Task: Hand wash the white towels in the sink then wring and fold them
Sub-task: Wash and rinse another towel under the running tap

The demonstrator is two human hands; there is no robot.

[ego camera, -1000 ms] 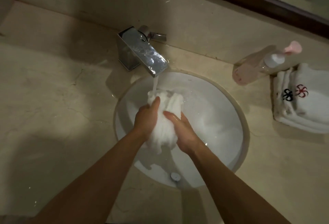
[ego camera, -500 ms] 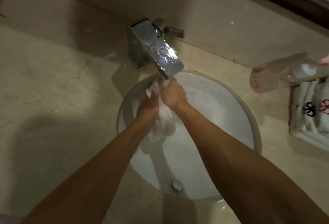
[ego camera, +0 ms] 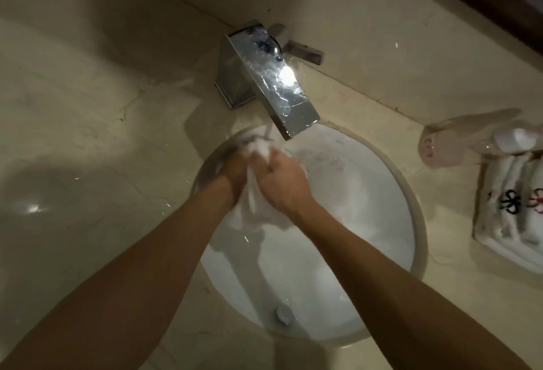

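A wet white towel (ego camera: 255, 210) is bunched between both hands over the round white sink (ego camera: 390, 190), just under the chrome faucet (ego camera: 273, 87) spout. My left hand (ego camera: 235, 175) grips the towel's left side and my right hand (ego camera: 283, 180) grips its right side, fingers curled round the cloth. The towel's top end pokes out above the knuckles and its lower end hangs below the hands. Whether water runs from the spout is hard to tell.
Folded white towels (ego camera: 511, 222) with embroidered flowers lie on the beige counter (ego camera: 102, 134) at the right edge. A pump bottle (ego camera: 470, 146) lies on its side just behind them. The drain plug (ego camera: 284, 314) sits at the sink's near side.
Both hands have closed round the towel and moved up toward the faucet spout, scrubbing it. The towel, earlier held loosely upright, is now squeezed into a tight bunch. The view has moved closer.
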